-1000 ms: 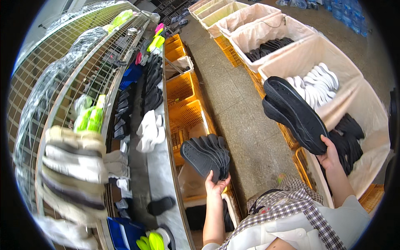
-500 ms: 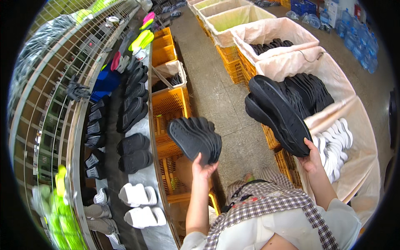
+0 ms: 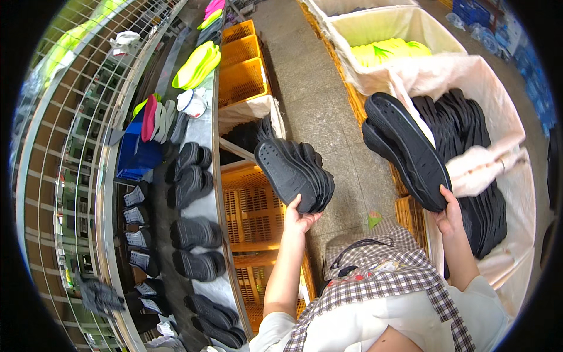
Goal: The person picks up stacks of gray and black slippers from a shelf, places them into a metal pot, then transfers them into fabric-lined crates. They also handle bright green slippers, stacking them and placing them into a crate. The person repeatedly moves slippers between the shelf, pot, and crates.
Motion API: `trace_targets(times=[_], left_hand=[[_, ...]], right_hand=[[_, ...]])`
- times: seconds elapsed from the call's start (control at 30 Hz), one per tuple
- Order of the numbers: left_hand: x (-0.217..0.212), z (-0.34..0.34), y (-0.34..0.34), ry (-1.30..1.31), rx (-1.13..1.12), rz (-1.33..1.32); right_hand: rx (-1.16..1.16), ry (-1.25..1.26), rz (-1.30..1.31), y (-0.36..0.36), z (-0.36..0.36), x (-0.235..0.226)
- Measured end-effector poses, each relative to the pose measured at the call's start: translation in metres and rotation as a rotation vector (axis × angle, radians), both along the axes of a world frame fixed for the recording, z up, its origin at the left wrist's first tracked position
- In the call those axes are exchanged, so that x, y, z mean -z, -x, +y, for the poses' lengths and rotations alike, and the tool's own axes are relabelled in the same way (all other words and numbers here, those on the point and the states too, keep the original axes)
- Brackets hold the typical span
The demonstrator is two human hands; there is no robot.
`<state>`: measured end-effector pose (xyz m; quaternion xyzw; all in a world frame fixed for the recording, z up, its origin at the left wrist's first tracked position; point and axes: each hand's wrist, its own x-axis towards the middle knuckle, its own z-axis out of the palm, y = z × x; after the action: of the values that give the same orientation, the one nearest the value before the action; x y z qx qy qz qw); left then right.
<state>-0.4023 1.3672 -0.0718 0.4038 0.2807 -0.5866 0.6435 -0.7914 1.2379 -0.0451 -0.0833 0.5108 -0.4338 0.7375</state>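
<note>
1. The left hand (image 3: 302, 218) grips a fanned stack of black soles (image 3: 290, 173); the right hand (image 3: 449, 216) clasps larger black soles (image 3: 410, 158), perhaps two, though overlap hides the count.
2. Both bundles are held up, neither set down yet; more dark soles (image 3: 457, 120) already lie in the lined bin (image 3: 519, 126), and dark pairs (image 3: 196, 233) line the tabletop (image 3: 205, 209).
3. Orange crates (image 3: 243, 76) narrow the aisle (image 3: 319, 111); bunched cloth (image 3: 475, 173) partly covers the bin.
</note>
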Motion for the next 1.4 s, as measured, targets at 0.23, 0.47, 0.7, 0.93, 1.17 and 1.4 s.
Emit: trace_targets(times=[0.23,0.47,0.7,0.93,1.17,1.4], left_hand=[[0.053,-0.122,-0.119,0.012,0.032,-0.032],[0.093,-0.207,-0.245,-0.103,-0.096,-0.029],[0.111,-0.233,-0.347,-0.184,-0.302,-0.037],[0.115,-0.262,-0.379,-0.167,-0.702,-0.007],[0.110,-0.296,-0.348,-0.148,-1.008,-0.006],[0.130,-0.336,-0.300,0.058,-1.323,0.101]], right_hand=[[-0.096,0.063,0.001,-0.144,-0.157,0.028],[-0.129,0.000,0.077,-0.294,-0.288,0.041],[-0.400,-0.013,0.164,-0.433,-0.408,0.066],[-0.854,0.060,0.285,-0.619,-0.537,0.089],[-1.406,0.342,0.408,-0.790,-0.584,0.090],[-1.636,0.600,0.341,-0.890,-0.546,0.128]])
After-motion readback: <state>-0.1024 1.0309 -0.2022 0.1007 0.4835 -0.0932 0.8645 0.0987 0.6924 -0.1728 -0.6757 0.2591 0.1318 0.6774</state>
